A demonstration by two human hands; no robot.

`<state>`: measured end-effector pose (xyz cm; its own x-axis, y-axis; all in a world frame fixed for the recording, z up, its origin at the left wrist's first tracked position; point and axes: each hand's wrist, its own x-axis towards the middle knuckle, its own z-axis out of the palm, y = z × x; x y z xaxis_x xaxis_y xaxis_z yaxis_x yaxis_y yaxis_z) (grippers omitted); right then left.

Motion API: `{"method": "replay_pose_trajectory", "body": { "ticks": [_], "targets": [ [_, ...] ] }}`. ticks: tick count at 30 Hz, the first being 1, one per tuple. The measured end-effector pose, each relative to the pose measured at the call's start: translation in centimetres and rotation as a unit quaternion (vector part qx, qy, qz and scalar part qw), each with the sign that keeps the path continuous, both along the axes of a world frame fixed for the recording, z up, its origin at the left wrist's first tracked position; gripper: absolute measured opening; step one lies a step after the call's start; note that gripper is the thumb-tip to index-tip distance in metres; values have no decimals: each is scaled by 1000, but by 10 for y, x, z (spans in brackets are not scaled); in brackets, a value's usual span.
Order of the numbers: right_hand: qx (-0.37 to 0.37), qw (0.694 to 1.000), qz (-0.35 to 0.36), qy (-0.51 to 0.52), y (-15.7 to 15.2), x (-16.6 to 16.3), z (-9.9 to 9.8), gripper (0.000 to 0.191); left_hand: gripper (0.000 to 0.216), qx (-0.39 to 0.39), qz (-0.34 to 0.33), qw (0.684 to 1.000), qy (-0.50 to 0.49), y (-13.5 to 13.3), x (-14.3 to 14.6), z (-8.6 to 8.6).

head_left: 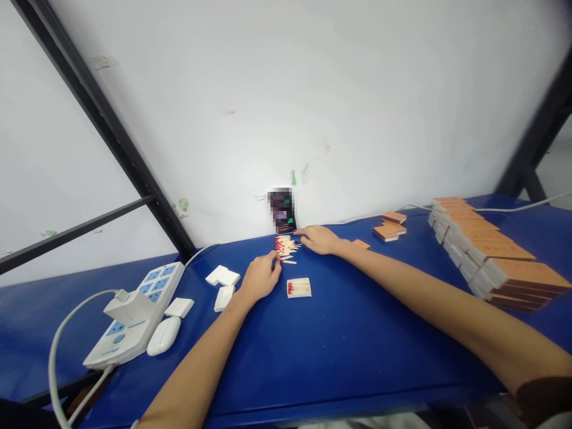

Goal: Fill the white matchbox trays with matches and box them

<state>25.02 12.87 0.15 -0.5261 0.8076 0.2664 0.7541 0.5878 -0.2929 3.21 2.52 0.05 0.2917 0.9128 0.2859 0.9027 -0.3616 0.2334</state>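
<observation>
A loose pile of red-tipped matches (286,247) lies on the blue table (339,345) near the wall. My left hand (260,276) rests beside the pile with fingers curled, fingertips touching a match at the pile's near edge. My right hand (319,239) lies flat on the table at the pile's right side, fingers stretched toward the matches. Just in front of the pile sits an open white matchbox tray (299,288) with several matches lying in it.
Several empty white trays (222,277) lie left of my left hand. A white power strip (134,316) with a plugged adapter and a white earbud case (164,335) sit far left. Orange matchbox sleeves (393,225) and long stacks of boxes (491,253) stand right. A dark phone (283,211) leans on the wall.
</observation>
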Motion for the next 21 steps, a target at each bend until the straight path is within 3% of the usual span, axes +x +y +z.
{"method": "replay_pose_trajectory", "body": {
  "ticks": [8, 16, 21],
  "targets": [
    [-5, 985, -7, -173, 13, -2, 3, 53, 17, -9, -29, 999, -21, 1, -4, 1],
    [26, 970, 4, -243, 28, -6, 8, 55, 17, -11, -45, 998, -33, 2, -6, 0],
    [48, 971, -4, -236, 29, -4, 5, 56, 16, -18, -52, 998, -43, 1, -7, 1]
  ]
}}
